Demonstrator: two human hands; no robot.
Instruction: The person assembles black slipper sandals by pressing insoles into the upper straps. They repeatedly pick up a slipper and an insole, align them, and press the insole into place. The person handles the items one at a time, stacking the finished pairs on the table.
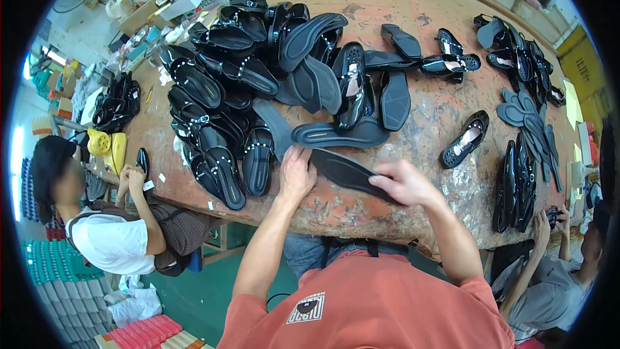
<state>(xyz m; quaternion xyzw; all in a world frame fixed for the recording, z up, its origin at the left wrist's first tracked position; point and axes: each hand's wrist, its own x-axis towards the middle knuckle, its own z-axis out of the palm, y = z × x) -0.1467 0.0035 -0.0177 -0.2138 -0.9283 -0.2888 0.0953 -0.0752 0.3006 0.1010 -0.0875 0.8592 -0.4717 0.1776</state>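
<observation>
Close in front of me, at the near side of the worktable, I hold a dark shoe insole [345, 171] between both hands. My left hand [298, 173] is closed on its left end. The right end is in the grip of my right hand [405, 183], thumb on top, other fingers partly hidden. Just beyond it lies a black padded insole [339, 135]. A grey insole [274, 124] is by my left fingertips. Black studded sandals [219, 155] are heaped to the left, and a single black shoe [465, 139] stands to the right.
The worn wooden table [420, 210] also carries black shoes [349, 84] and loose insoles [313, 84] farther back. More insoles [526, 123] and upright shiny black shoes [516, 184] stand at the right. One co-worker [116, 232] sits at the left, another [549, 284] at the right.
</observation>
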